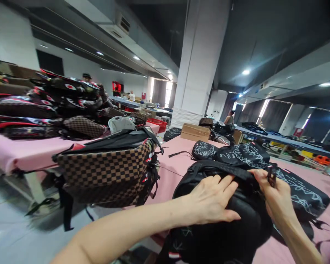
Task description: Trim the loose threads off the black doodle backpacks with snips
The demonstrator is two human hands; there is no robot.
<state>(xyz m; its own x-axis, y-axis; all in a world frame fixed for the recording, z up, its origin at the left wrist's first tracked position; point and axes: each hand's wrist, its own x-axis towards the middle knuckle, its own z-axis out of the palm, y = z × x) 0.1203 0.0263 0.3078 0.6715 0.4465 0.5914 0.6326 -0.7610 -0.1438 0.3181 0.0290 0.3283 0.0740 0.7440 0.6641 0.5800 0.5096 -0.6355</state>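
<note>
Left hand [213,200] lies flat, fingers spread, pressing the top of a black backpack [236,220] directly beneath it; right hand [273,194] pinches a black strap buckle [271,178] at the bag's upper right edge. Just beyond the hands, touching the bag, lie black bags with white line print [244,154], all on a pink table [173,172]. Left of the left hand, a brown checkered backpack [107,172] hangs over the table edge; a cardboard box [195,132] sits farther back.
</note>
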